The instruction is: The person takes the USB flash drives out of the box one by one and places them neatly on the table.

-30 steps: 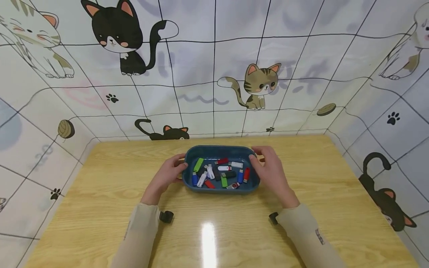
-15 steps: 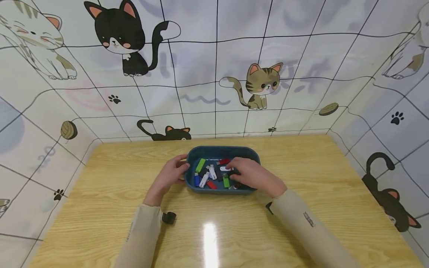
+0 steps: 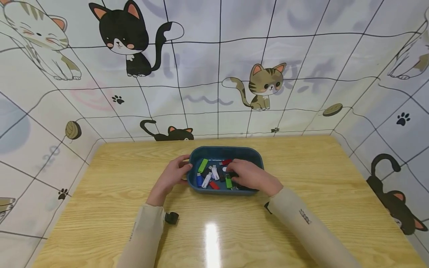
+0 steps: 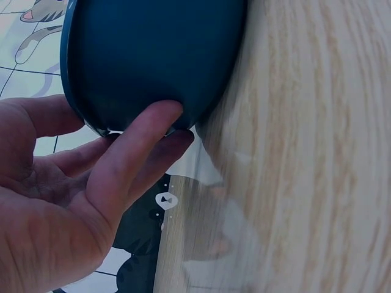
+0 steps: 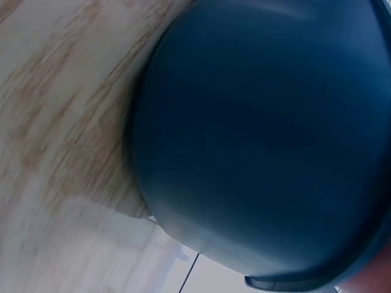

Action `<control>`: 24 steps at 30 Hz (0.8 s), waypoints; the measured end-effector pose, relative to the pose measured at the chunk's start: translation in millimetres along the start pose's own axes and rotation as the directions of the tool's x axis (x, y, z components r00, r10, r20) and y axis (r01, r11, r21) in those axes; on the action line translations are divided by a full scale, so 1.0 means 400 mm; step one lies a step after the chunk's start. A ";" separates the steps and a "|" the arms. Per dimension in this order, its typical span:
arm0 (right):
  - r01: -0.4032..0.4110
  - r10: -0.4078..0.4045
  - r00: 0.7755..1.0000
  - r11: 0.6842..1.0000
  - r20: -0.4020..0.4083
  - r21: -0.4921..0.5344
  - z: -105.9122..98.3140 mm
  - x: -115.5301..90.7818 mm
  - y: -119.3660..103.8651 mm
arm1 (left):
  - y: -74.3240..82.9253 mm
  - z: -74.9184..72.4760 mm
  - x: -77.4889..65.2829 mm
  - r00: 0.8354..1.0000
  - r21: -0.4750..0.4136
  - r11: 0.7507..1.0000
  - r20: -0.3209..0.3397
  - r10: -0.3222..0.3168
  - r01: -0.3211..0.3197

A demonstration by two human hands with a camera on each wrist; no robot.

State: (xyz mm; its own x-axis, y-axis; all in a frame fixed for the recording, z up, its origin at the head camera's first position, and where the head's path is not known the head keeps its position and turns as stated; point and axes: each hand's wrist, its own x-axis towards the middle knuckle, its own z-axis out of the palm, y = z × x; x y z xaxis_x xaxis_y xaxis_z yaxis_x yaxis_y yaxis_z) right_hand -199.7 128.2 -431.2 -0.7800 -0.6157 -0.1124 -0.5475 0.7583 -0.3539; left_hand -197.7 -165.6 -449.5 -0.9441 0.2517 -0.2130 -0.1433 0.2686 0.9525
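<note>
A dark blue oblong plastic bin (image 3: 207, 191) sits on the table with several USB flash drives inside. Among them are a green flash drive (image 3: 202, 165), a blue flash drive (image 3: 199, 180), a white flash drive (image 3: 206, 180) and a red flash drive (image 3: 225, 162). My left hand (image 3: 172, 174) holds the bin's left end; in the left wrist view its fingers touch the bin's outer wall (image 4: 153, 55). My right hand (image 3: 249, 175) reaches into the bin's right half, fingers bent down over the drives. I cannot tell whether it pinches one.
The bin stands on a light wooden table (image 3: 134, 167) towards its back edge. Behind and at both sides rises a white tiled-pattern sheet (image 3: 201, 67) printed with cartoon cats. In the right wrist view the bin's end wall (image 5: 256, 134) fills most of the picture.
My right hand has left the bin's right end and moved left into the bin over the flash drives. My left hand has stayed at the left end.
</note>
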 end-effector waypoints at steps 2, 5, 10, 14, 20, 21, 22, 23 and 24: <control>0.005 -0.005 1.000 1.000 -0.002 -0.006 0.003 0.001 0.003 | -0.002 0.002 0.002 1.000 -0.002 1.000 0.004 0.002 -0.002; 0.029 -0.029 0.999 0.999 -0.014 -0.030 0.006 0.000 0.008 | -0.003 0.003 0.005 1.000 -0.003 1.000 0.008 0.005 -0.005; 0.035 -0.036 0.999 0.999 -0.023 -0.032 0.012 0.003 0.012 | -0.002 0.004 0.006 1.000 0.003 1.000 0.007 0.007 -0.007; 0.020 -0.021 0.999 1.000 -0.025 -0.017 0.018 0.006 0.012 | -0.001 0.005 0.002 1.000 0.003 1.000 0.009 0.009 -0.009; 0.005 -0.005 1.000 1.000 -0.029 0.011 0.020 0.003 0.011 | 0.000 0.004 -0.003 1.000 -0.006 1.000 0.007 0.004 -0.004; 0.002 -0.001 0.999 1.000 -0.032 0.019 0.020 0.002 0.010 | -0.001 0.003 -0.003 1.000 -0.006 1.000 0.004 0.002 -0.002; 0.001 0.000 0.999 1.000 -0.037 0.025 0.019 0.000 0.009 | 0.000 0.002 -0.003 1.000 -0.006 1.000 0.004 0.002 -0.002; -0.002 0.004 0.999 0.999 -0.042 0.035 0.018 -0.002 0.008 | 0.000 0.002 -0.003 1.000 -0.006 1.000 0.003 0.002 -0.001; -0.004 0.006 0.999 0.999 -0.048 0.041 0.016 -0.004 0.007 | 0.000 0.001 -0.003 1.000 -0.006 1.000 0.003 0.001 -0.001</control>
State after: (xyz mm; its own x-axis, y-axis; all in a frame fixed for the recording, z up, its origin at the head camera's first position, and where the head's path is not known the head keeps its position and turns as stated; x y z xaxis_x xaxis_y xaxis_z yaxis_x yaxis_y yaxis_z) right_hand -197.9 129.9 -438.0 -0.7970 -0.6000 -0.0696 -0.5316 0.7513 -0.3911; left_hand -196.5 -165.5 -449.3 -0.9434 0.2544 -0.2129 -0.1443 0.2633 0.9539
